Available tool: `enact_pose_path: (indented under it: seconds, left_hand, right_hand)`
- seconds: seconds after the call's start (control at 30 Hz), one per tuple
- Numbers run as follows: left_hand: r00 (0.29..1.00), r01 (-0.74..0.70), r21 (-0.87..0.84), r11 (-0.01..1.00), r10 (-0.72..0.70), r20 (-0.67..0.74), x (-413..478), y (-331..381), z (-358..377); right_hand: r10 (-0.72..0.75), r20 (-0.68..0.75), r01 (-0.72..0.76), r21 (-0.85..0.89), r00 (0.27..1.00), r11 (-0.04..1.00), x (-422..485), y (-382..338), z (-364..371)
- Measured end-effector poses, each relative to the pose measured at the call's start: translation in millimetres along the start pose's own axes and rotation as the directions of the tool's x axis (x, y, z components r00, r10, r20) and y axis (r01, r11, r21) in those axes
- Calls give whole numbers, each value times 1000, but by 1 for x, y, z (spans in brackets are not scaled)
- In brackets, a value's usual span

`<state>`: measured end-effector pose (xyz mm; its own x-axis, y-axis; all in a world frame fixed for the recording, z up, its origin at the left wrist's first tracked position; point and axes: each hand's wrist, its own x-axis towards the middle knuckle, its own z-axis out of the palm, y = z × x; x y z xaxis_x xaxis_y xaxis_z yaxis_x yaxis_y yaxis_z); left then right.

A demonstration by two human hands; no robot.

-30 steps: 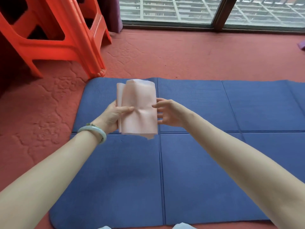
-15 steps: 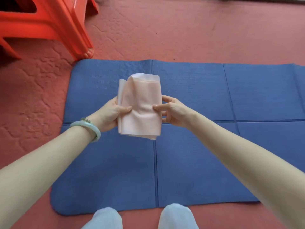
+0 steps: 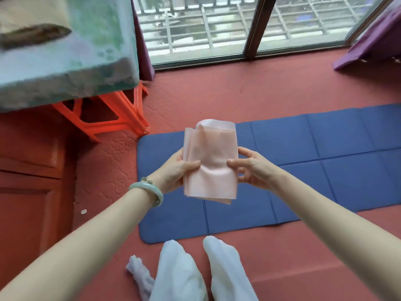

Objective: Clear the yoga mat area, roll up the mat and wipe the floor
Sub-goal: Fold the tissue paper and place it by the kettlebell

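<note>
While the blue yoga mat (image 3: 303,170) lies unrolled on the red floor (image 3: 238,92), a folded pink band (image 3: 209,161) is held up over the mat's left end in the head view, pinched at its left edge by the left hand (image 3: 173,170) and at its right edge by the right hand (image 3: 249,168). The clearing step is judged to be in hand; next, the band would need to be set aside, perhaps near the orange stool (image 3: 112,118), before rolling is begun.

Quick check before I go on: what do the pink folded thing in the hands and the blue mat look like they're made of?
Pink band: thin, smooth, slightly sheeny sheet, probably latex or a similar stretch material; it folds in soft layers and dimples where the thumbs press. Blue mat: matte foam, probably, with a fine texture and creased fold lines dividing it into panels.
</note>
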<state>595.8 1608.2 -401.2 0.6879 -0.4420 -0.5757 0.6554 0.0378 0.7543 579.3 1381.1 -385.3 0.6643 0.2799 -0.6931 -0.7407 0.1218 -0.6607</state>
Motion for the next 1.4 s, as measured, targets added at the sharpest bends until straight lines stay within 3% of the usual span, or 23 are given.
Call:
enact_pose_path:
  seconds: [0.23,0.4,0.57,1.07,1.4]
  left_hand:
    - [997,-6,44,999,3,78,-109,134,108]
    - [996,-16,69,998,9,94,-163,183,177]
    - [975,-39,88,995,18,220,-184,208,256]
    - [886,-65,221,973,-45,461,-133,219,581]
    - [811,-94,340,936,-126,572,-76,228,741]
  right_hand:
    - [-93,-106,102,90,990,991,-175,-98,25]
    - [-155,-248,198,159,956,967,-283,-133,35]
    - [-232,-364,311,176,902,934,-375,-147,11]
    - [-293,-629,487,157,720,859,-583,-151,-216]
    - [-284,-740,574,166,610,802,-657,-155,-342]
